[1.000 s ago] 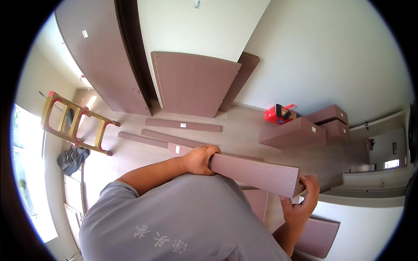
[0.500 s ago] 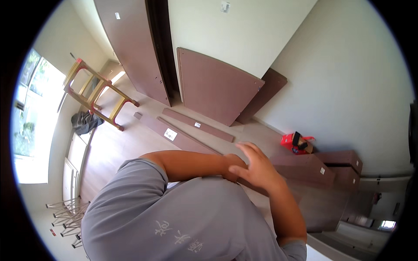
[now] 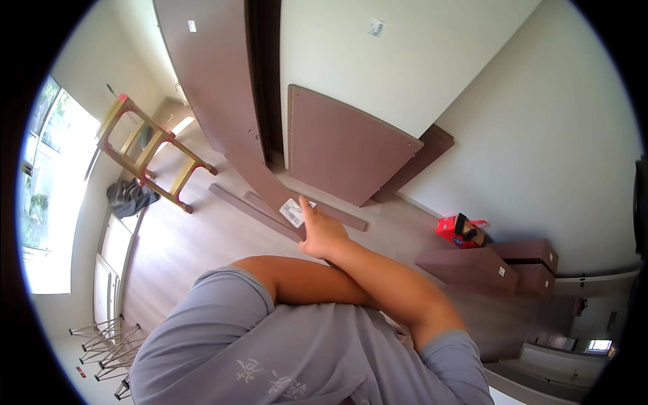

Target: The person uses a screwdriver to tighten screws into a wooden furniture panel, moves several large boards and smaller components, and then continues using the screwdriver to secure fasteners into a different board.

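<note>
My right hand (image 3: pixel 324 233) grips a long, narrow mauve-brown board (image 3: pixel 260 177) at its near part, beside a white label (image 3: pixel 292 212). The board tilts up from the floor, its far end overlapping a tall panel in the picture. My left forearm (image 3: pixel 317 282) crosses my body beneath the right forearm. The left hand is hidden there, so its fingers and anything in them do not show. Below the held board, narrow strips of the same colour lie on the floor, one at the left (image 3: pixel 246 208) and one at the right (image 3: pixel 347 217).
Tall mauve panels (image 3: pixel 209 81) and a large white panel (image 3: pixel 385 67) stand at the back, a smaller mauve panel (image 3: pixel 347 145) against them. A yellow stepladder (image 3: pixel 145 155) is at left. At right are a red box (image 3: pixel 449 229) and stacked mauve boards (image 3: pixel 466 266). Folding metal legs (image 3: pixel 111 351) stand lower left.
My right hand has moved left and now grips the labelled board, which has risen and swung across the strips. My left hand has gone out of sight beneath the right forearm.
</note>
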A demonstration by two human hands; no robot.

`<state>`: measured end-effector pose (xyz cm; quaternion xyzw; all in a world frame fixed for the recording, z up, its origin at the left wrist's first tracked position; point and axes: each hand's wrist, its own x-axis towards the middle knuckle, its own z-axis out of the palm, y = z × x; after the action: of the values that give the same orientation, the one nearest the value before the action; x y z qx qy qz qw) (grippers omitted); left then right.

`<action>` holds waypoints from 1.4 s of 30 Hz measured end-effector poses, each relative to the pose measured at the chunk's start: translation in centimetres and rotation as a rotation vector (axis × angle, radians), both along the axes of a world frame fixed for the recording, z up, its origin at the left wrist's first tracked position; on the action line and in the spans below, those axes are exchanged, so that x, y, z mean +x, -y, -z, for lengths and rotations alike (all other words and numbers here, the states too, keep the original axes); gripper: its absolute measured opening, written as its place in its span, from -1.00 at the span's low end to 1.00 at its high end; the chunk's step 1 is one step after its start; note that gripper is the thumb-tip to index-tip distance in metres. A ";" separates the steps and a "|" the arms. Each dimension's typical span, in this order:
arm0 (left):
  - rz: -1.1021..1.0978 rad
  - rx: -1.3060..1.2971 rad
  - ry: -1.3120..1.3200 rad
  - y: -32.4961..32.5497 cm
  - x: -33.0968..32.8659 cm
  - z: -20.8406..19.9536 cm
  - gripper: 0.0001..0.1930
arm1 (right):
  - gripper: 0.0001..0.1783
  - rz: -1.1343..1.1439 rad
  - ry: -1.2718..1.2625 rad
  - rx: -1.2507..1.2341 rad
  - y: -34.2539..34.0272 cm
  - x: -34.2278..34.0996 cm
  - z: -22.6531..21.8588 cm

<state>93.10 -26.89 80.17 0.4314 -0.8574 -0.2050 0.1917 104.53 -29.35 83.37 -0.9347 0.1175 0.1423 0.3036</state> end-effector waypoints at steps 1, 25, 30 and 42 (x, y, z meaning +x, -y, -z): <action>0.002 0.017 -0.093 -1.3 2.0 -0.2 -0.39 | 0.18 0.035 0.054 -0.002 0.5 -0.5 0.7; -0.160 0.322 -0.721 -17.6 24.7 -10.8 -0.53 | -0.38 0.522 0.562 0.642 -1.6 -19.9 8.9; -0.129 0.307 -0.714 -12.2 22.0 -10.2 -0.61 | -0.52 0.780 0.464 1.022 2.3 -21.9 11.7; -0.196 0.216 -0.442 3.6 17.7 -5.8 -0.55 | -0.46 0.583 0.656 0.717 15.4 -22.5 12.0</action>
<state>110.81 -30.48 85.93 0.4751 -0.7220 -0.3649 0.3462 81.98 -44.76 71.37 -0.6972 0.2146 -0.2145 0.6495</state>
